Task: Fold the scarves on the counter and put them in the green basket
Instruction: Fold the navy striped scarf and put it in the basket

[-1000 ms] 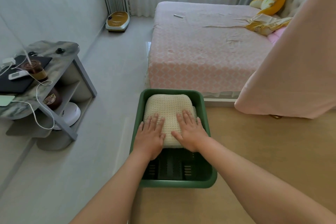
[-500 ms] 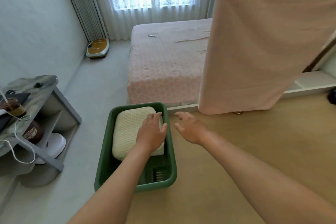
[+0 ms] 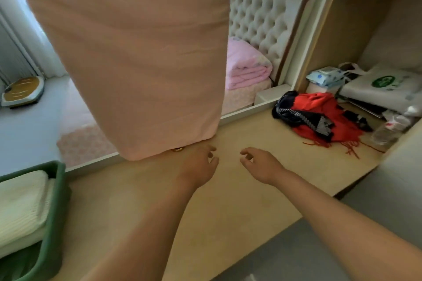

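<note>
Since one folded cream scarf lies in the green basket at my left, I hold my left hand and right hand empty, fingers loosely curled, over the tabletop, ready for the red scarf and striped scarf heaped far right.

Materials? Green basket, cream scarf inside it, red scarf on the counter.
Green basket: looks like moulded plastic, smooth and matte, one-piece wall. Cream scarf: chunky knit, probably wool or acrylic; ribbed rows show. Red scarf: soft woven cloth with a thread fringe along its edge; fibre unclear.
</note>
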Tool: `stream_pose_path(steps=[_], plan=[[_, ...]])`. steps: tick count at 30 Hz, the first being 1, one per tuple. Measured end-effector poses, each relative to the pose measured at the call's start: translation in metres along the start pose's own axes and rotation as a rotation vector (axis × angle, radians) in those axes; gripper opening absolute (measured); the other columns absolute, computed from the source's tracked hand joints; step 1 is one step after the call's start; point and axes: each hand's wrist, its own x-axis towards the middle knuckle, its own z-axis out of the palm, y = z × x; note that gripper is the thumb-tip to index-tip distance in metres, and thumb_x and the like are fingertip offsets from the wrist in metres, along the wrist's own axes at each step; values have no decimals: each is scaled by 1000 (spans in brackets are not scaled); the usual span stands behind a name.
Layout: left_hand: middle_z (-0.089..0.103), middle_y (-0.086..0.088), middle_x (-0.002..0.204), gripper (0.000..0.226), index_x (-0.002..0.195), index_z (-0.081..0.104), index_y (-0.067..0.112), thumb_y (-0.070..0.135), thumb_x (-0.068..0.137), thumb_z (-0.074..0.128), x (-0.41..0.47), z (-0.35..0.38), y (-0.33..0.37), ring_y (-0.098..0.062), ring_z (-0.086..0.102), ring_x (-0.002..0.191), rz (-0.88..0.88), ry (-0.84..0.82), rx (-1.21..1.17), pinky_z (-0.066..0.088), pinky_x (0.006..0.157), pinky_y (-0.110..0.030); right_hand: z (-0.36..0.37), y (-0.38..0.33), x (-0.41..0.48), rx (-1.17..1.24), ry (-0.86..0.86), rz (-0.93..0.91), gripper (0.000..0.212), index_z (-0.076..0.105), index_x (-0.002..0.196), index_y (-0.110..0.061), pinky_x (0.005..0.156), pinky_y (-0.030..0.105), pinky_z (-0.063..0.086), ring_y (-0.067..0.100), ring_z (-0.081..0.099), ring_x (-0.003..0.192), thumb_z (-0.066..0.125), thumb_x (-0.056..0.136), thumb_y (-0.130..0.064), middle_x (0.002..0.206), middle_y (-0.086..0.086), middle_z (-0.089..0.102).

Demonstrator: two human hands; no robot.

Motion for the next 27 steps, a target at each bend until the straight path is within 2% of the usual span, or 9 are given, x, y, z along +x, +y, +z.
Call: stream_pose_path(steps=[4,8,13,18,21,24,27], plan=[[59,7,121,40,133,51,28,41,96,50,44,61,90,-13,57,105,97,-119,43,45,94,-32,-70,87,-9,19,62,111,36,58,130,-25,90,30,47,15,58,104,50,99,-41,114,-7,62],[59,4,123,40,134,50,27,41,97,49,88,106,147,-17,57,109,158,-174,54,44,96,-34,-113,143,-3,40,116,181,37,59,130,-23,87,32,49,14,59,100,49,98,-40,106,-10,61],[56,3,128,40,137,47,25,35,98,48,159,173,208,-20,54,116,198,-251,67,43,93,-32,-155,223,29,37,133,261,37,57,132,-25,90,36,50,17,58,106,48,97,-35,126,-3,58],[55,-4,132,43,139,48,20,27,97,50,250,239,240,-26,52,121,243,-291,72,41,96,-32,-181,300,99,-64,124,271,40,56,135,-22,101,31,43,18,55,120,54,95,-28,139,-1,50],[55,-10,130,45,138,50,17,24,93,51,311,272,250,-32,51,121,247,-278,82,43,98,-37,-193,336,151,-80,105,251,44,53,138,-18,106,29,36,20,49,129,57,94,-24,146,1,43],[44,-8,144,56,146,40,18,22,92,51,361,298,257,-32,38,133,238,-297,146,38,107,-41,-200,365,196,-87,94,238,52,48,143,-16,111,28,31,23,40,138,60,93,-22,155,3,33],[23,-4,159,68,154,25,20,16,92,51,399,315,258,-27,21,145,280,-313,254,31,114,-41,-203,389,236,-133,97,218,65,38,150,-18,118,37,27,26,28,146,64,91,-24,162,5,22]])
